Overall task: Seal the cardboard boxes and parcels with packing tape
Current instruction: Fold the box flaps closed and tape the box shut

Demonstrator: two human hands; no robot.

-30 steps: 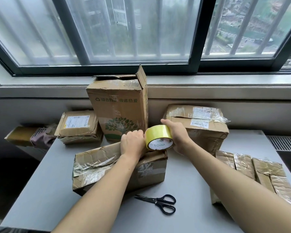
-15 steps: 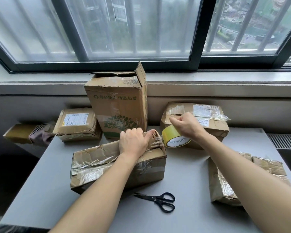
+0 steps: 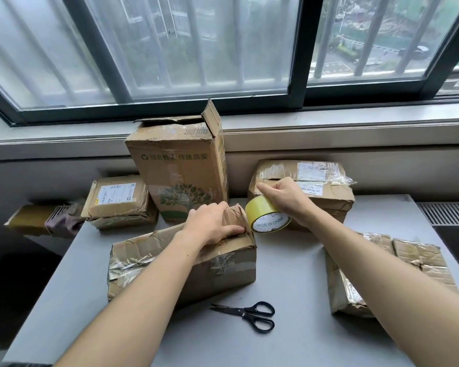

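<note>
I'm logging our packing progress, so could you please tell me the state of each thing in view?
front box: closed, crumpled, lying on the table.
left hand: pressing on front box's top.
right hand: gripping the tape roll.
tape roll: held tilted, beside front box's right end.
tall box: upright, top flap open.
scissors: closed, lying on table.

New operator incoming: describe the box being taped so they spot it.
On the table under the window, look front left, behind the scissors. It is the long crumpled box lying flat, the only one with the left hand pressing its top and the right hand holding tape at its end.
</note>
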